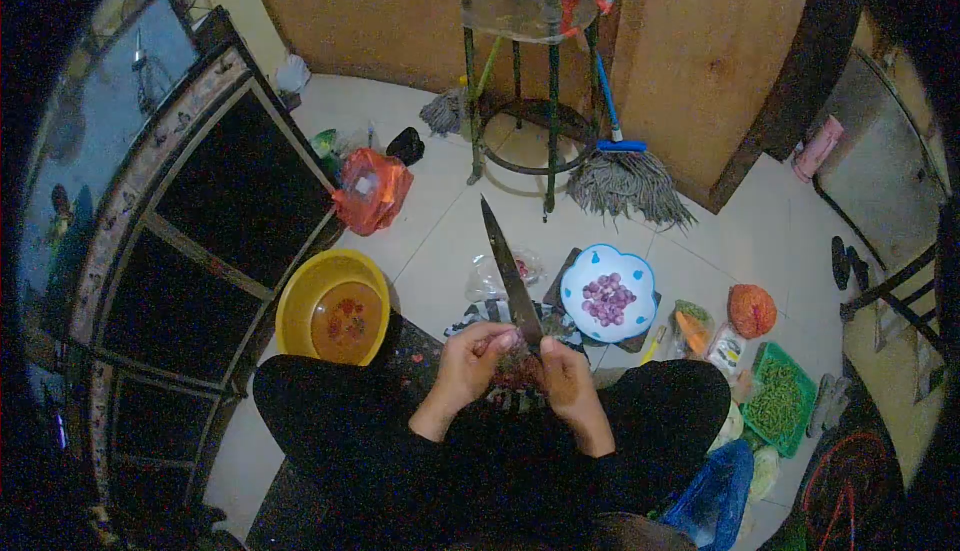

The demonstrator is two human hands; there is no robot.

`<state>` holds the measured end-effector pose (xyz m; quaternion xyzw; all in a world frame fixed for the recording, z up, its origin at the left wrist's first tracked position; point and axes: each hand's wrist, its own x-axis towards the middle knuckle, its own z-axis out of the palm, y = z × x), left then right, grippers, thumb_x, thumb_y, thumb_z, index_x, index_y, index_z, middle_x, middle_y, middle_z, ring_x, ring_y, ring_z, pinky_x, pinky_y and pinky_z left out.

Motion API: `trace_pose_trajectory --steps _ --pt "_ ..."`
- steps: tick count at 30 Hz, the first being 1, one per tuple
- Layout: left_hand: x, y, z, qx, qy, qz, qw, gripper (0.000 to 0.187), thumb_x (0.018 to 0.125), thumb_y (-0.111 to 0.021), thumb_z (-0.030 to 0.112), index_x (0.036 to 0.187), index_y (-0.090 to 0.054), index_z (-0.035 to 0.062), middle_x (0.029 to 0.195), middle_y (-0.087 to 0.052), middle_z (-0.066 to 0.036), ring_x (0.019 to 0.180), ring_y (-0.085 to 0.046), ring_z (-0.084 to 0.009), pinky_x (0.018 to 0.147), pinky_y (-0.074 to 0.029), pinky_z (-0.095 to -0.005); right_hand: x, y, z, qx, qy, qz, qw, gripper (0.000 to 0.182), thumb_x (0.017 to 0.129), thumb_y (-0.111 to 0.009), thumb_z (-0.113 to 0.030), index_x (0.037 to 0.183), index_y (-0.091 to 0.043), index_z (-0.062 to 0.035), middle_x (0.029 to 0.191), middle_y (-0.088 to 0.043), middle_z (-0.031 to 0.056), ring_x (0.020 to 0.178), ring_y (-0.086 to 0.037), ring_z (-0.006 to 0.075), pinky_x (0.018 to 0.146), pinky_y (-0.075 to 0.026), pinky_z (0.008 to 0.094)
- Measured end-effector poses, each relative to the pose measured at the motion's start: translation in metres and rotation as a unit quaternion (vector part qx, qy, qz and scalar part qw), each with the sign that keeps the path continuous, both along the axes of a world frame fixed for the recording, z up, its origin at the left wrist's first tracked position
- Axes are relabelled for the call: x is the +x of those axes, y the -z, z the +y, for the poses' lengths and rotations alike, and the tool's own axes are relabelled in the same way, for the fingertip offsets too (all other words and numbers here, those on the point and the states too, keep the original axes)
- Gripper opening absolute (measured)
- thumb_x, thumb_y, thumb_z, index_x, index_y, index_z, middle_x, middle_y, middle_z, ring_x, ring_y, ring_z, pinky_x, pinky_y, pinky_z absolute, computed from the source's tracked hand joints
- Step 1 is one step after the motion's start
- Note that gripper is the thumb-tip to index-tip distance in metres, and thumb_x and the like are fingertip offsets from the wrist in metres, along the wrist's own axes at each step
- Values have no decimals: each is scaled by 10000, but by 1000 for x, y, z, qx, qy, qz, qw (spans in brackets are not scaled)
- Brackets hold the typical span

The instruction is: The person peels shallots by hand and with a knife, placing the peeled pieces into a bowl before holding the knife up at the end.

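In front of my lap, my right hand [572, 383] is closed around the lower end of a large kitchen knife [513, 276]. Its dark blade points up and away, tilted a little left. My left hand [472, 369] is pinched close against the blade's left side; whatever is between its fingertips is too small to make out. Below both hands, reddish peelings [518, 371] lie on a patterned cloth. Just beyond, a clear plastic bag [490, 276] rests on the floor. A white bowl with a blue scalloped rim [577, 301] holds peeled shallots [608, 301].
A yellow basin [292, 301] with reddish water stands at left, near a red plastic bag [375, 191]. To the right are a green basket [768, 356] of green chillies, a carrot [692, 331] and a blue bag [715, 496]. A stool [553, 121] and mop [625, 181] stand ahead.
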<state>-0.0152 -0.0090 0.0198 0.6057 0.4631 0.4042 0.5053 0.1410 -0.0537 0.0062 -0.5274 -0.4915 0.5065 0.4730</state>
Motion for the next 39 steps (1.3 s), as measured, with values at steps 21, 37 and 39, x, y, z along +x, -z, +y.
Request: trace_pose_trajectory --steps 21,37,39 --pt "0 7 1 -24 1 -45 999 169 850 -580 98 974 -622 -8 898 -630 -54 832 -572 -116 738 -456 -238 -1 -3 2 -14 4 64 998 369 936 -418 -363 816 -545 -39 617 -437 -56 557 -352 33 482 -268 206" --pt "2 15 0 -102 -10 -117 988 193 870 -564 134 978 -598 -22 906 -634 -60 794 -578 -116 752 -464 -249 -6 0 2 17 -15 -29 999 398 941 -398 -328 1091 -549 9 643 -501 14 607 -449 106 540 -380 279" --pt "2 14 -1 -142 -10 -141 980 190 869 -563 128 984 -595 -20 905 -633 -62 795 -580 -115 750 -465 -248 -4 1 2 22 -13 -39 999 389 941 -401 -320 1082 -553 8 641 -499 9 601 -451 107 536 -381 279"
